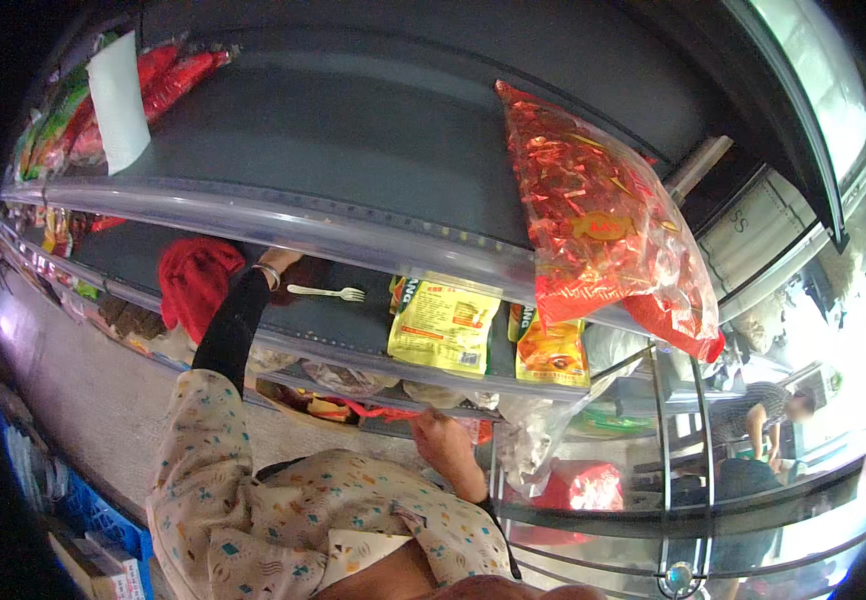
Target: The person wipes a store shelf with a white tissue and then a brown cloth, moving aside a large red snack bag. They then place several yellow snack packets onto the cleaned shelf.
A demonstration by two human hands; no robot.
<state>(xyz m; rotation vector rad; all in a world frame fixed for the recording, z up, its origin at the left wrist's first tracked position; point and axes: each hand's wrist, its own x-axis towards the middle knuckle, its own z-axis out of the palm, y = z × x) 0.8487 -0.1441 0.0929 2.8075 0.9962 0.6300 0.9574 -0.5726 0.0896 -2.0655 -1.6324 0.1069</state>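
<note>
My left hand [288, 259] reaches in over the middle shelf, its fingers hidden beneath the upper shelf's front edge. A metal bangle [268, 276] circles that wrist. Left of the forearm is a red cloth [197, 285]; to the hand's right a white plastic fork [326, 292] lies on the dark shelf. Lower down, my right hand [442, 448] is curled in front of a lower shelf. A red strip [384, 412] runs up to its fingers, and whether they grip it is unclear. Yellow packets [444, 326] and an orange-yellow packet [551, 352] stand at the middle shelf's right.
A big red bag of wrapped goods [598, 217] overhangs the upper shelf's front rail [290, 221]. Red and green packets [155, 82] and a white card [118, 105] are at the far left. Blue crates [99, 506] stand lower left. A person [752, 427] bends over at the far right.
</note>
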